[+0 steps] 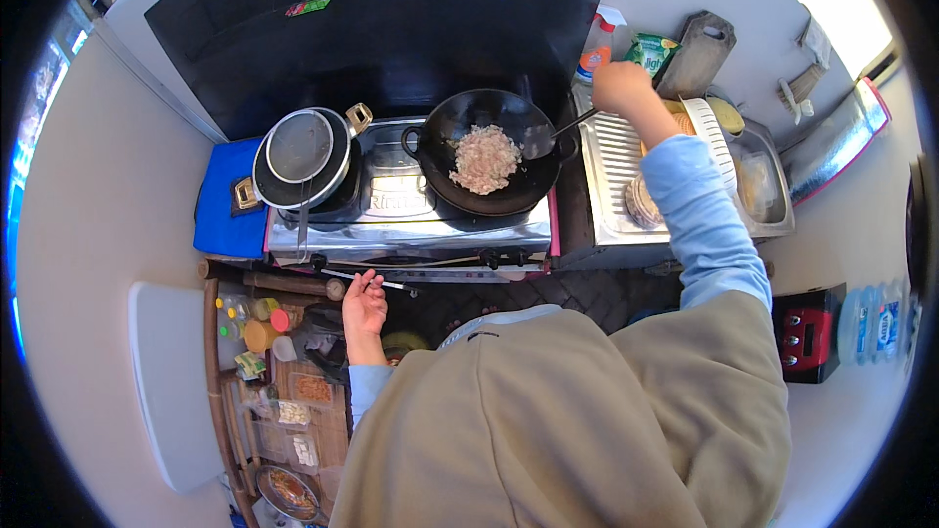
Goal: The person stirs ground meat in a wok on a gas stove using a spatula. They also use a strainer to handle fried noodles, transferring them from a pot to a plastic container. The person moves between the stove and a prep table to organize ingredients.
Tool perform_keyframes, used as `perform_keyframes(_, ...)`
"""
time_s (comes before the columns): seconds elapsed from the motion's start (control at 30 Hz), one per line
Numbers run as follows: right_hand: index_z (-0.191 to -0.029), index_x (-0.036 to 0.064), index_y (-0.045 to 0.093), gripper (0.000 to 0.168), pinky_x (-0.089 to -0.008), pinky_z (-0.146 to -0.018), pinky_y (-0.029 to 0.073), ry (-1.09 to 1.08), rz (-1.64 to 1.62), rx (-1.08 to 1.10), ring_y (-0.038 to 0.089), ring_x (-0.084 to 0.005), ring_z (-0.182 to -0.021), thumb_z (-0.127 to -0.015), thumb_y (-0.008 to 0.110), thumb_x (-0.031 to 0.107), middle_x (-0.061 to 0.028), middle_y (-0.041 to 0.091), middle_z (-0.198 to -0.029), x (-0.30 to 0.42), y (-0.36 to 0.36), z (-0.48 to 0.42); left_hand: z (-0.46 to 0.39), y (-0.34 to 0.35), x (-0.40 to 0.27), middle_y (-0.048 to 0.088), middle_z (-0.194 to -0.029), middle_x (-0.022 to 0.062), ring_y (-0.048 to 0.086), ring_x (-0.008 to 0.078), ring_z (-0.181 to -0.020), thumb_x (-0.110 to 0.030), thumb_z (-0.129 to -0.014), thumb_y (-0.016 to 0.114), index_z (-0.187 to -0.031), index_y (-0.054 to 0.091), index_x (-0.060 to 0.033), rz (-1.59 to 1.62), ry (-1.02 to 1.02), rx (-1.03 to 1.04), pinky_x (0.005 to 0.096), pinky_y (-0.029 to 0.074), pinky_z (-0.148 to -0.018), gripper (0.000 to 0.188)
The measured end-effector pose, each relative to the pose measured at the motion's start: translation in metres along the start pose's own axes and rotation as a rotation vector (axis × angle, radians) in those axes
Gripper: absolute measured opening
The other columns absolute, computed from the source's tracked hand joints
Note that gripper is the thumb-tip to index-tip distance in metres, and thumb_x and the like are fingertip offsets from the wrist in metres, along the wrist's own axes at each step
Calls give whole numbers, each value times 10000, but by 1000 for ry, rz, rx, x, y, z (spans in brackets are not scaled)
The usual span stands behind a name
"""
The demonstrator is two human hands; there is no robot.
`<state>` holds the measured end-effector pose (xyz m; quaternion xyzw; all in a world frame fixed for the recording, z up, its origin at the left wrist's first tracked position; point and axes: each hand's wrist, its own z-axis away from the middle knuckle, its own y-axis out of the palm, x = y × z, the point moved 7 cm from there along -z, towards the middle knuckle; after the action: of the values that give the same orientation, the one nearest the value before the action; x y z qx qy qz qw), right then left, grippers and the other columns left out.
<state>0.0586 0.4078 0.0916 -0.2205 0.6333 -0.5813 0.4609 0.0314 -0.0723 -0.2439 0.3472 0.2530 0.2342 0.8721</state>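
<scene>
My right hand [623, 90] is closed around the handle of a spatula [541, 140], whose blade rests inside a black wok [451, 114] at its right side. Pale pinkish minced meat [486, 159] lies heaped in the middle of the wok, just left of the blade. The wok stands on the right side of a gas stove [403, 224]. Near the stove's front edge, my left hand [364, 306] is raised palm up, fingers loosely curled and apart, with nothing seen in it. A pan [339, 161] with a round strainer [301, 147] on top sits at the stove's left.
Right of the stove is a metal sink with a ribbed drainboard [605, 176], a white rack [708, 133], a spray bottle [596, 51] and a cutting board [697, 51]. At lower left, a wooden shelf [334, 418] holds jars, food containers and a metal bowl [268, 502].
</scene>
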Motion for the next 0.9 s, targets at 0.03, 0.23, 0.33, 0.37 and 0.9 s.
perform_keyframes(0.03, -901, 23, 662, 241, -415, -760, 509, 8, -19, -8, 632, -326, -903, -723, 551, 143, -189, 651, -942, 1, 14, -7, 2, 3, 1, 617, -845, 108, 523, 134, -585, -309, -904, 527, -1010, 570, -43, -19, 9, -3, 171, 381, -402, 290)
perform_keyframes(0.23, -844, 100, 697, 317, -402, -754, 507, -4, -104, -80, 636, -288, -871, -697, 694, 380, -133, 665, -907, -4, 23, -16, 24, -2, -7, 611, -830, 94, 513, 124, -578, -301, -904, 529, -1017, 563, -53, -67, 108, -80, 166, 374, -399, 274)
perform_keyframes(0.33, -863, 107, 688, 279, -390, -756, 509, 23, -12, -141, 636, -283, -872, -685, 697, 322, -120, 666, -896, -22, 20, -37, 27, -10, -6, 614, -829, 90, 513, 120, -571, -298, -902, 536, -1009, 567, -52, -61, 115, -98, 163, 373, -398, 270)
perform_keyframes(0.37, -868, 103, 685, 280, -388, -754, 510, 11, 28, -166, 636, -287, -866, -679, 697, 310, -119, 666, -892, -24, 24, -46, 28, -10, -3, 612, -828, 83, 505, 118, -577, -301, -900, 538, -1006, 564, -59, -68, 106, -96, 164, 367, -403, 266)
perform_keyframes(0.9, -810, 123, 697, 168, -418, -670, 487, -601, -191, -161, 622, -306, -752, -672, 601, 125, -129, 635, -730, 62, -5, 30, 62, -5, -71, 596, -837, 50, 484, 87, -604, -266, -907, 529, -1037, 563, -72, -72, 397, -198, 169, 379, -447, 236)
